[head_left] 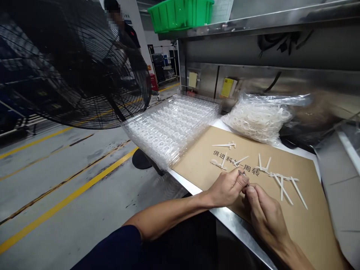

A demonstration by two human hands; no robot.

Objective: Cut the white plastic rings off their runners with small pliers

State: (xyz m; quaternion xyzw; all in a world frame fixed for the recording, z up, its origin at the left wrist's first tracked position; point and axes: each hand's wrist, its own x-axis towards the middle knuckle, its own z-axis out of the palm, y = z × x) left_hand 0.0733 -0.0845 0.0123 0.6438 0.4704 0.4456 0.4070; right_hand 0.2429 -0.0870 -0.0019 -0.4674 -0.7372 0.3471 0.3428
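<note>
Right hand (266,217) and left hand (226,187) reach over steel bench edge (239,221) onto kraft cardboard sheet (306,221). Left fingers clench small grey part (242,173) near sheet's front edge, long axis unclear. Right grip unclear, fingertips just beside it. White plastic T-pieces (284,187) lie further right, pointing mixed ways.

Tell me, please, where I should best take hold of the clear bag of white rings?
Grip the clear bag by its gathered film neck, probably from above right: the plastic bunches there, clear of the white rings, while the body looks soft and loose.
</note>
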